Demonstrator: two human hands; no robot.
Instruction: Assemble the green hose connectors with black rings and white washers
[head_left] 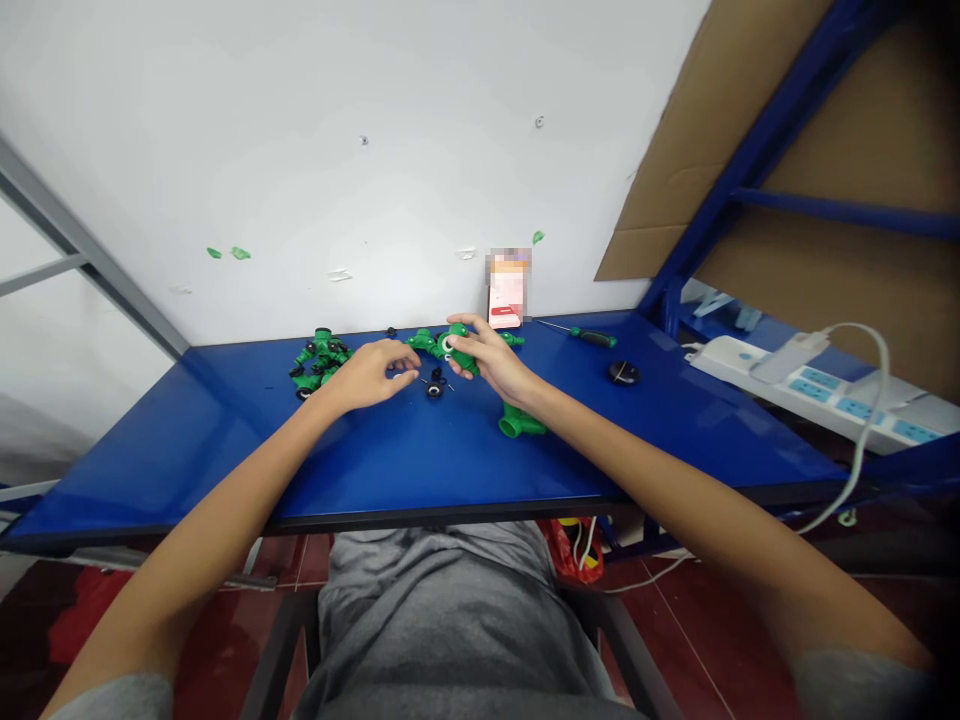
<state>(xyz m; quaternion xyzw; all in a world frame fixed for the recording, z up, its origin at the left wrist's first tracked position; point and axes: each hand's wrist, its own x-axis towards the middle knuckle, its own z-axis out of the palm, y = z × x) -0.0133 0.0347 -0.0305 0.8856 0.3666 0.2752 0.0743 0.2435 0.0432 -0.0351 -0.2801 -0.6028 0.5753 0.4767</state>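
My right hand (487, 358) is closed around a green plastic pipe fitting (454, 347) with a white ring on its face, held just above the blue table (420, 460). My left hand (373, 373) rests on the table to the left of it, fingers curled in a pinch on something small and dark that I cannot make out. Small black parts (435, 385) lie on the table between the two hands. Another green fitting (519, 422) lies under my right wrist. A pile of green fittings (319, 360) sits left of my left hand.
A green-handled screwdriver (589, 336) and a black round part (623, 372) lie to the right. A small red and white box (506, 300) stands against the white wall. A white power strip (795, 378) with a cable sits on the blue shelf at right.
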